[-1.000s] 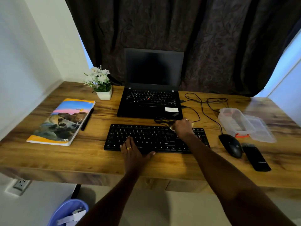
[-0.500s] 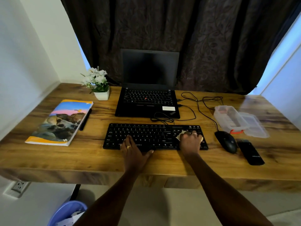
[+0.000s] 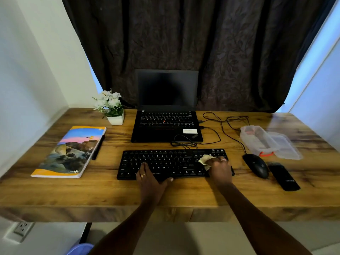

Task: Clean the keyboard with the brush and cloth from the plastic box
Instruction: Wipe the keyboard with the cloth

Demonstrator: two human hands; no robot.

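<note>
My right hand (image 3: pixel 219 169) squeezes the soft, light cloth (image 3: pixel 205 159) on the keyboard (image 3: pixel 165 162). My left hand (image 3: pixel 150 178) lies flat and empty, pressing down the keyboard's front edge.

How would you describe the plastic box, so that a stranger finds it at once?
Start at the open laptop and go right, past the loose cables. The plastic box lies there, behind the black mouse. Unlike its dark neighbours, it is clear, with an orange clip.

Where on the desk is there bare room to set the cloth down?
Bare wood lies between the colourful book and black keyboard, and along the front edge of the wooden desk. Crowded: the right side, with black mouse, clear plastic box and cables.
</note>
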